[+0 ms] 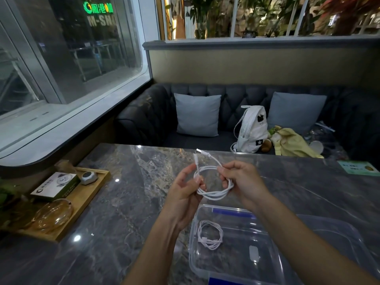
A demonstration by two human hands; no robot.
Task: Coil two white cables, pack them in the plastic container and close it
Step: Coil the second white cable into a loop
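Marble-look café table (127, 202), dark booth sofa (148, 116) at the far side. One coiled cable (210, 235) already lying in the open plastic container (194, 254) near the front edge. Second white cable (213, 192) nearly wound, held above the table just beyond the container: left hand (185, 190) pinching the loop's left side, right hand (240, 182) closed on its right. Loop roughly face-on and wider left-to-right, both plug ends poking away toward the sofa. Still left: tucking the ends, dropping it in, closing the container. No lid clearly in sight.
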